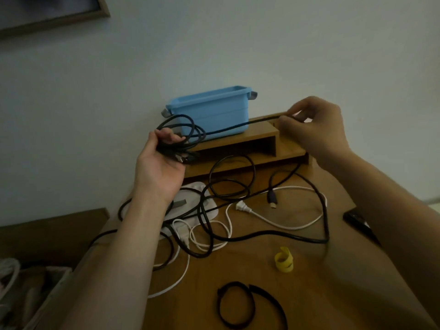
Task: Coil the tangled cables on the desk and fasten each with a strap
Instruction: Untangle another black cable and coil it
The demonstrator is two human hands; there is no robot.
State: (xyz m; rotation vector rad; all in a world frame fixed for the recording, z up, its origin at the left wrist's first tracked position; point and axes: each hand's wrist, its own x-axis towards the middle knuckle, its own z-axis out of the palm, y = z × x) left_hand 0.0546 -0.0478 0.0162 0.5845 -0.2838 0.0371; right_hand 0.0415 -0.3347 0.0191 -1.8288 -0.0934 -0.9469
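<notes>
Curling round loops of black cable [262, 120], my left grip [159, 163] is holding a part-made coil, my right grip [316, 129] pinching its taut run; white cable [292, 228] and straps [283, 259] are lying unused on the tabletop [238, 270].

A blue tub [214, 110] sits on a wooden riser [289, 148], a picture frame [42, 10] upper left
</notes>
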